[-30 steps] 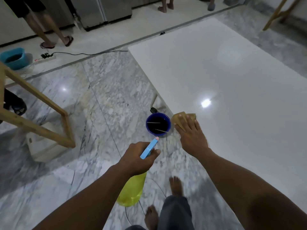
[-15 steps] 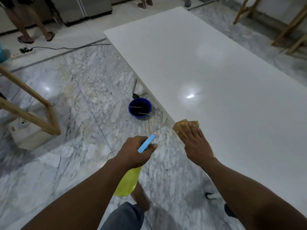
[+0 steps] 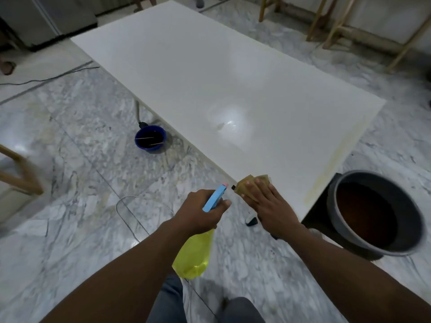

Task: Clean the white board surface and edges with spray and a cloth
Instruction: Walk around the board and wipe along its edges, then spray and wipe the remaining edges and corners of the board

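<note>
The right hand (image 3: 274,207) is pressing the cloth (image 3: 249,184) flat against the long edge of the white board (image 3: 210,78), with its fingers straight and close together on top of the fabric. Compared with one second ago, this hand and the cloth are sitting much further along that edge and are now nearing the board's near corner. The blue bowl (image 3: 149,149), formerly just beside the fingertips, is now lying well beyond them on the floor. This indicates that the edge wipe is progressing toward the corner.

The left hand (image 3: 198,214) is gripping the spray bottle (image 3: 193,255) as before. Its fingers are curling round the neck, the blue trigger head is pointing toward the cloth, and the yellow body is hanging below the knuckles.

A yellowish streak (image 3: 331,164) is running along the short edge, right of the cloth-side fingers, so that edge is probably still awaiting cleaning. A wet patch (image 3: 224,124) is glistening ahead of the fingertips.

Containers:
- The blue bowl is holding dark liquid and two thin sticks.
- A grey bucket (image 3: 332,206), newly in view right of the right wrist, is holding dark brownish liquid.
</note>
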A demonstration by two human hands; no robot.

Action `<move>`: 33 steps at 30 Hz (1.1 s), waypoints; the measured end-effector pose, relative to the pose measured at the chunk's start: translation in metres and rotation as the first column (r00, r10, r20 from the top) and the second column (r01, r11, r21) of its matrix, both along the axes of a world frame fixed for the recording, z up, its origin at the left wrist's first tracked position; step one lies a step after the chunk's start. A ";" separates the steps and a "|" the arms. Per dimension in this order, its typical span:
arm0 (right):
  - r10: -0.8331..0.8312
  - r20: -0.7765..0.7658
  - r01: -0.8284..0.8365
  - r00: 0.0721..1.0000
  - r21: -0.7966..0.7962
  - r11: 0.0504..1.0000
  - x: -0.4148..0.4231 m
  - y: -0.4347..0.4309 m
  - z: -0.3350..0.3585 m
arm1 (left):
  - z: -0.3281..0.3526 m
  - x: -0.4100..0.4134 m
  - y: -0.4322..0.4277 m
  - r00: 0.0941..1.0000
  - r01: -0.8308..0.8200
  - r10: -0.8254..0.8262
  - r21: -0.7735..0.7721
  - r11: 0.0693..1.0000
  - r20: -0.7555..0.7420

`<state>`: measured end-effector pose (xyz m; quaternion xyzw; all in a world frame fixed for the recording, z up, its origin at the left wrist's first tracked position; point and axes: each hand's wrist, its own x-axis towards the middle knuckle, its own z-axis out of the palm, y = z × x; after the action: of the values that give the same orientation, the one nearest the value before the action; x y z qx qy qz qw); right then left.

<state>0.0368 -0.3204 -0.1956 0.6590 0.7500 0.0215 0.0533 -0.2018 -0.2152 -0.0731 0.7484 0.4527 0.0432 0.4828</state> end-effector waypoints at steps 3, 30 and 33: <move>0.005 -0.016 -0.006 1.000 -0.027 1.000 0.013 -0.040 0.004 | 0.008 0.011 -0.024 0.998 0.057 -0.056 0.053 0.997 -0.024; 0.378 -0.291 0.467 -0.879 -0.685 0.558 0.031 -0.029 0.196 | 0.109 0.138 0.051 0.725 0.689 -0.679 0.085 0.720 -0.120; 0.392 -0.307 0.487 -0.867 -0.684 0.543 0.033 -0.001 0.212 | 0.122 0.155 0.072 0.664 0.747 -0.737 0.080 0.660 -0.125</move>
<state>0.0697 -0.3215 0.0165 0.3760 -0.1832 -0.4098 -0.8107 -0.0472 -0.1436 0.0491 0.8974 0.1238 -0.1599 0.3921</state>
